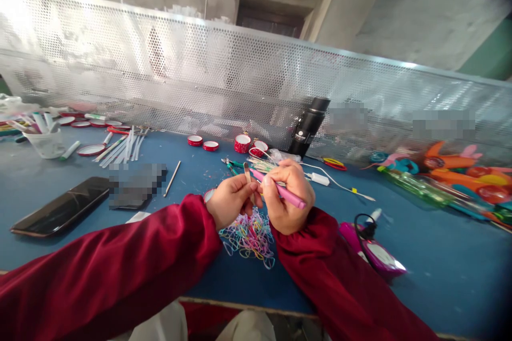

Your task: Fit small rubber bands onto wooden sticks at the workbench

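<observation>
My left hand (232,198) pinches a small pale stick (247,172) with a dark patch near its upper end. In my right hand (291,200) is a pink marker pen (295,197), its front end pointing left toward the stick. Both hands are close together, fingers nearly touching. Below them lies a loose heap of pastel rubber bands (252,245), partly hidden by my hands. Behind the fingers are green-handled pliers (232,168) and a bundle of thin sticks (262,164), also partly covered.
On the blue table (432,256), two phones (60,206) and a thin stick (172,178) lie left. Red round tins (242,143) and a black bottle (309,127) stand behind. A purple device (376,256) with a cable is right. A perforated metal panel (192,74) borders the back.
</observation>
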Demonstrator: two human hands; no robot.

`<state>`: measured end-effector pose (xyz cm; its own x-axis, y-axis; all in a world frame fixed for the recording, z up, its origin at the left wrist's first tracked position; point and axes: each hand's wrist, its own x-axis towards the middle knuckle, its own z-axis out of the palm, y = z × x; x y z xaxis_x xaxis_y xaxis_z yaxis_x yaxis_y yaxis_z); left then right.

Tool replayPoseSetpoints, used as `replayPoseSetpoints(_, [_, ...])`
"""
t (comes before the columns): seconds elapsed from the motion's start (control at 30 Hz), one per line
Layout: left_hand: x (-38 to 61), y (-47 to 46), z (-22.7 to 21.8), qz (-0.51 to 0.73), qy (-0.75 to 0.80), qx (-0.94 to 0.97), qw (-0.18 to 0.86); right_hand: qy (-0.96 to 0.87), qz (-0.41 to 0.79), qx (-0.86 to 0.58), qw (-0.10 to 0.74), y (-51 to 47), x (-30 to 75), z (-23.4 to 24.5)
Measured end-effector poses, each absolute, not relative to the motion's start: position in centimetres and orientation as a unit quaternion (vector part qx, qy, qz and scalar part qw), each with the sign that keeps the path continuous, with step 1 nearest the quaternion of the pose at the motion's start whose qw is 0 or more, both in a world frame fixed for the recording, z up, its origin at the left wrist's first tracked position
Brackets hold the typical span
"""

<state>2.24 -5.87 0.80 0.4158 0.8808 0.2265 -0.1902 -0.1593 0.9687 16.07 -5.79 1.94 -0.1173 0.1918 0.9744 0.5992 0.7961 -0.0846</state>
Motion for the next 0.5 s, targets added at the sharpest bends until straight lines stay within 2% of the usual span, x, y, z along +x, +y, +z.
replayPoseSetpoints(0.5, [2.10, -6.06, 1.29, 0.460, 0.302, 0.613, 0.568, -0.745, -0.175, -0.248, 0.594, -6.10, 15.73, 2.22])
